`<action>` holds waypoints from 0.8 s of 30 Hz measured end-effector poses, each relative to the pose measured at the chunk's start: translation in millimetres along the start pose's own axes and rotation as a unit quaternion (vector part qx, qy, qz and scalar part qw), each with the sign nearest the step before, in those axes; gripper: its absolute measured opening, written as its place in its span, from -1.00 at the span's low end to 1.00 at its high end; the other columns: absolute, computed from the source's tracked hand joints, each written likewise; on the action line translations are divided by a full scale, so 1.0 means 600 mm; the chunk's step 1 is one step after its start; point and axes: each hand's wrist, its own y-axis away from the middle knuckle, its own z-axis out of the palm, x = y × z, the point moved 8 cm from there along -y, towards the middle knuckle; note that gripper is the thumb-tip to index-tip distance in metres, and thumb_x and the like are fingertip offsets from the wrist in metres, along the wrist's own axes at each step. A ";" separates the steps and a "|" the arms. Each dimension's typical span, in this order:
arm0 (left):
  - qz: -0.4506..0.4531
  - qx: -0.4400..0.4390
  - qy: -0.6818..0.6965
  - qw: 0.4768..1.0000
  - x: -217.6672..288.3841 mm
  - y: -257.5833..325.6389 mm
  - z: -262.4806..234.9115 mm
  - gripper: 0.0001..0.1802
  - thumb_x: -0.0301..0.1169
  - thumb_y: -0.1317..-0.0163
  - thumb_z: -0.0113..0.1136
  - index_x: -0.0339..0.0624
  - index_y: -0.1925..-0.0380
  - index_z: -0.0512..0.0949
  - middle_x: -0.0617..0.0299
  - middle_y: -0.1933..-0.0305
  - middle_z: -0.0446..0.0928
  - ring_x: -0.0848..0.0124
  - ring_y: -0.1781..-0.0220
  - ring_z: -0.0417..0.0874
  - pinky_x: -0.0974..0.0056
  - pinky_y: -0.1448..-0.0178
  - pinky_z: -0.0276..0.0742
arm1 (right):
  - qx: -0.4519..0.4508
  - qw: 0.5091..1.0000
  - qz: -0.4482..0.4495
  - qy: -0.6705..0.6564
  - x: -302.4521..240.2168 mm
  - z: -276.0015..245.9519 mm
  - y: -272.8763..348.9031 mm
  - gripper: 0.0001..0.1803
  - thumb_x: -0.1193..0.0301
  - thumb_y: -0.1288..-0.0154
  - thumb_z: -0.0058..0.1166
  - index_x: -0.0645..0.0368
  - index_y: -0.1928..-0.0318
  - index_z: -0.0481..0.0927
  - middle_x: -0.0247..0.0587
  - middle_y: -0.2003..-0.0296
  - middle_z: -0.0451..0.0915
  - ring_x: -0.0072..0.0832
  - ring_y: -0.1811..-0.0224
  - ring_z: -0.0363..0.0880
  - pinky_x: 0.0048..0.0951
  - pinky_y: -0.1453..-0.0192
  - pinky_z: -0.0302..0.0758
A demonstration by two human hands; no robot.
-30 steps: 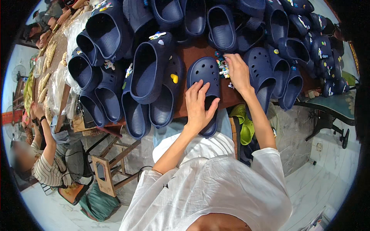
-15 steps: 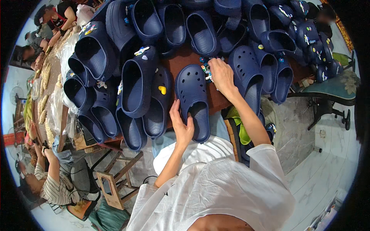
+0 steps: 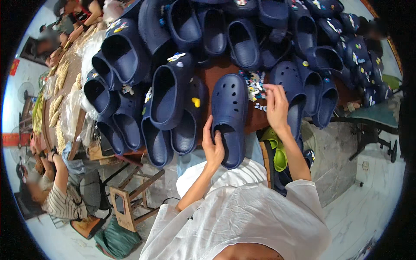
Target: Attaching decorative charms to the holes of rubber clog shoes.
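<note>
Head view shows me a brown table (image 3: 225, 71) crowded with navy blue clogs. One navy clog (image 3: 229, 115) lies lengthwise in front of me, toe away from me, holes across its upper, heel end hanging over the near table edge. My left hand (image 3: 213, 149) grips that clog at the heel: the thumb sits inside the opening and the fingers wrap the outer left side, so the hand is closed on the shoe. My right hand (image 3: 276, 106) is just to the right of the clog, fingers bent and drawn together at the tips over a small heap of colourful shoe charms (image 3: 255, 86) lying on the table between this clog and the next one. I cannot tell whether a charm is pinched between those fingertips.

To the left, touching the held clog, another clog carries a yellow charm (image 3: 196, 102) on its upper. Further left more clogs are stacked on each other, some with white charms. A row of clogs (image 3: 303, 93) lies to the right of my right hand, overlapping toward the table edge. Below the table, green shoes (image 3: 277, 151) show beside my right forearm. At the lower left a person in a striped shirt (image 3: 60, 201) sits by a wooden stool (image 3: 125, 203).
</note>
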 end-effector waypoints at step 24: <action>-0.072 -0.280 0.290 0.912 0.141 -0.048 0.313 -0.22 -0.52 -0.37 0.08 -0.23 -0.50 -0.05 -0.03 -0.48 0.14 0.26 -0.44 0.29 0.24 -0.44 0.24 | 0.059 0.928 0.220 -0.294 0.108 -0.171 0.009 -0.39 0.15 -0.47 -0.01 0.38 -0.30 0.35 -0.13 -0.12 0.51 -0.45 -0.19 0.42 -0.48 -0.33 0.28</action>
